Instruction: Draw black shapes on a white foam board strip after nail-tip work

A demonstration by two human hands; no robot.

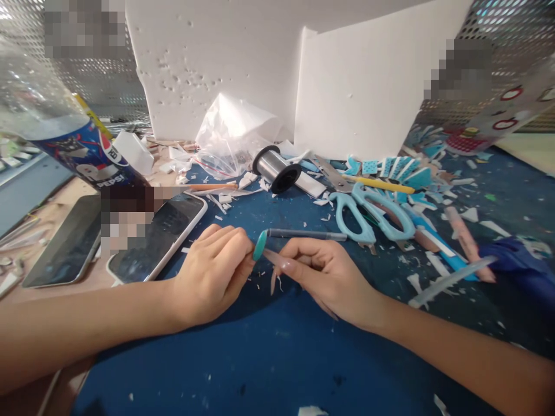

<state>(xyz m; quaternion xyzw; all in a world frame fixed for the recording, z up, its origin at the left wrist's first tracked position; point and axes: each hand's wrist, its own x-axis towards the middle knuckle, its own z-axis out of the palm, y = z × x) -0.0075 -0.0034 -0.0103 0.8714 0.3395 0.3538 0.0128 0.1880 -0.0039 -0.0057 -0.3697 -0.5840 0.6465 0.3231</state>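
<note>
My left hand [214, 274] is closed, knuckles up, with a small teal oval piece [259, 245] at its fingertips; its exact kind is unclear. Opposite it, my right hand [332, 277] has thumb and fingers drawn together in a pinch. Its long nails reach close to the teal piece; whether they touch it or grip something tiny cannot be made out. Just behind the fingers, a dark slim pen-like stick [306, 234] lies on the blue mat [277, 358]. Light-blue-handled scissors [375, 216] rest beyond my right hand.
A wire spool [276, 169] and plastic bag [236, 133] stand before white foam boards [355, 86]. A Pepsi bottle [89, 153] and two phones [65, 242] are at left. A yellow stick [381, 184], blue cutter [442, 242] and foam scraps lie at right.
</note>
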